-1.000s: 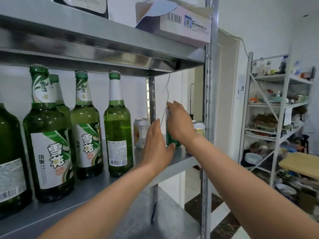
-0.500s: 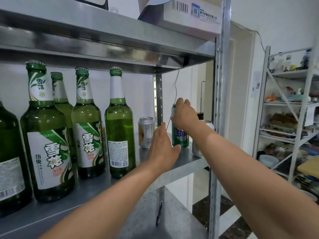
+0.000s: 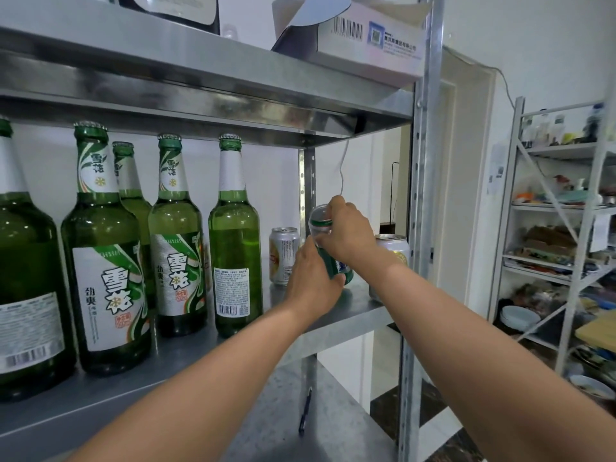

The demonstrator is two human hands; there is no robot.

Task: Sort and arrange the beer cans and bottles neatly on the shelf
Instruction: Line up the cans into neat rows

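Note:
A green beer can (image 3: 320, 225) is tilted toward me above the right end of the steel shelf (image 3: 353, 311). My right hand (image 3: 350, 233) grips its upper part from the right. My left hand (image 3: 311, 278) wraps round its lower part from the left. A silver and orange can (image 3: 282, 255) stands behind my left hand. Another silver can (image 3: 395, 250) stands at the shelf's right edge, partly hidden by my right forearm. Several green beer bottles (image 3: 235, 241) stand in a row on the left part of the shelf.
A cardboard box (image 3: 363, 31) lies on the shelf above. A steel upright (image 3: 421, 195) bounds the shelf at the right. A pen (image 3: 305, 411) lies on the lower shelf. A second rack (image 3: 563, 248) full of clutter stands at the far right.
The green can stood upright under my right hand; now it is tilted and raised. My left hand has closed on its lower part. The camera has shifted slightly.

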